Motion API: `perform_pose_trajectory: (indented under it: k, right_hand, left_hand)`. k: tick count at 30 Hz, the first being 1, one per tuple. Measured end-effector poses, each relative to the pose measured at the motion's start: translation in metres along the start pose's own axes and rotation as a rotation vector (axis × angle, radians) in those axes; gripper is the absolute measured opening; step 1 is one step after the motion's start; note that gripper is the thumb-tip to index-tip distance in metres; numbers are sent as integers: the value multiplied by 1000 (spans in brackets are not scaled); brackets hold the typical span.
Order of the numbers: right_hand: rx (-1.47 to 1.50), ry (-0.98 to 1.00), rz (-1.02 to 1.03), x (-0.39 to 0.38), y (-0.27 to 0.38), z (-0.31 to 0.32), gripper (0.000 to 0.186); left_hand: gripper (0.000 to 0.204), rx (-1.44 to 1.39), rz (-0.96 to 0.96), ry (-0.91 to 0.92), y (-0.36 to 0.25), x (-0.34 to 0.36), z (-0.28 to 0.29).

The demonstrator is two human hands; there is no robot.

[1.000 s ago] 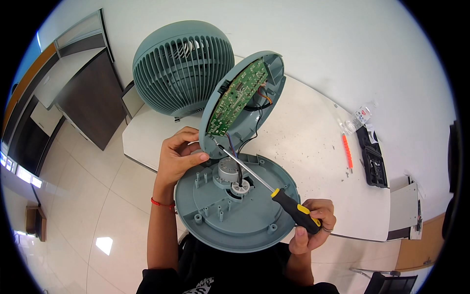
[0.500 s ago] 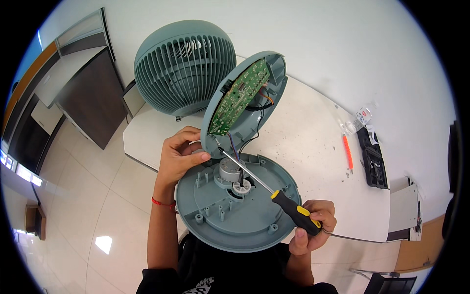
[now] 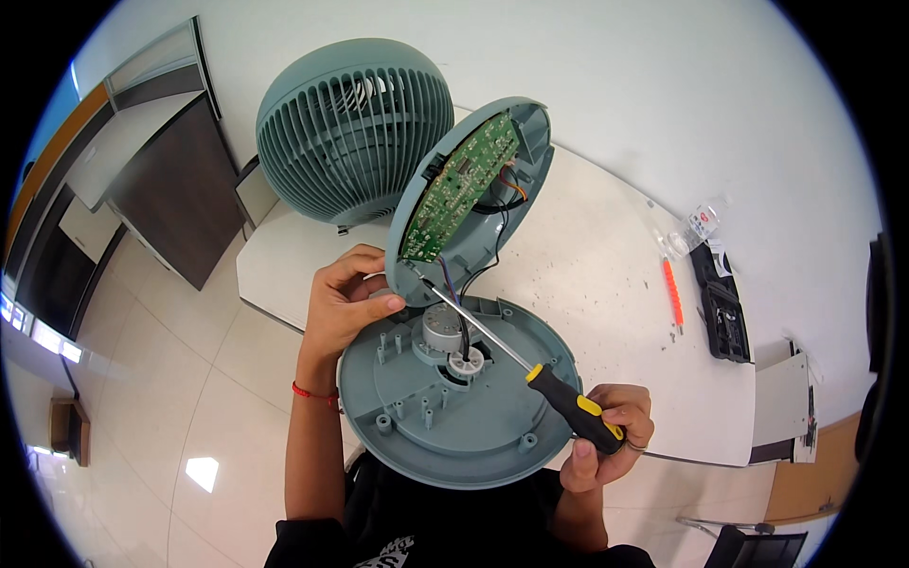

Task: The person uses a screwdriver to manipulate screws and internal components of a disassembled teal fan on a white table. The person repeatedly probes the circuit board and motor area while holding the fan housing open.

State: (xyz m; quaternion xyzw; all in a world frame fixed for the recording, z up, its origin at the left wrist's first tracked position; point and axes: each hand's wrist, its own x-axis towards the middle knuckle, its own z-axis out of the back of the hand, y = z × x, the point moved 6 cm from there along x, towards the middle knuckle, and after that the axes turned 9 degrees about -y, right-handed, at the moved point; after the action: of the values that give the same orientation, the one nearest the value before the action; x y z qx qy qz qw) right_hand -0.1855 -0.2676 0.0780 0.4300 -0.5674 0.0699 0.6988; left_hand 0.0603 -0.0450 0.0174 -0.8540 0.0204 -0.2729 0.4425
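My left hand (image 3: 346,295) grips the lower left rim of a round grey-green housing shell (image 3: 543,142), tilted up with its inside showing. A green circuit board (image 3: 461,189) is fitted in the shell, and thin wires (image 3: 499,248) run down from it. Below lies the round fan base (image 3: 488,417), with screw posts and a silver motor (image 3: 442,325). Closed around the black and yellow handle of a screwdriver (image 3: 566,398) is my right hand (image 3: 614,434). The screwdriver's shaft points up and left, its tip at the shell's lower inner edge beside the board, near my left thumb.
Behind the shell stands the grey-green fan head (image 3: 355,142) with its slatted grille. On the white table (image 3: 606,256) at the right are a clear plastic bottle (image 3: 699,227), an orange stick-like strip (image 3: 671,292) and an open black tool case (image 3: 721,308). Small crumbs dot the tabletop.
Both hands keep their holds. The screwdriver has shifted only very slightly, its tip staying at the shell's lower edge.
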Motion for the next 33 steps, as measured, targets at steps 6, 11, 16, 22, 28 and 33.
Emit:
perform_pose_trajectory:
  k: [6, 11, 16, 22, 28, 33]
  right_hand:
    - [5, 4, 4, 1, 1, 0, 36]
    - [15, 1, -8, -1, 1, 0, 36]
    - [11, -1, -13, -4, 0, 0, 36]
    - [9, -14, -28, -8, -4, 2, 37]
    - [42, -46, -43, -11, -6, 2, 37]
    - [54, -74, -49, -12, -8, 2, 38]
  left_hand:
    - [39, 6, -4, 6, 0, 1, 0]
    - [40, -11, -7, 7, 1, 1, 0]
    - [39, -14, -8, 3, 0, 0, 0]
    - [39, -3, 2, 0, 0, 0, 0]
    - [39, 2, -2, 2, 1, 1, 1]
    - [39, 1, 5, 1, 1, 1, 1]
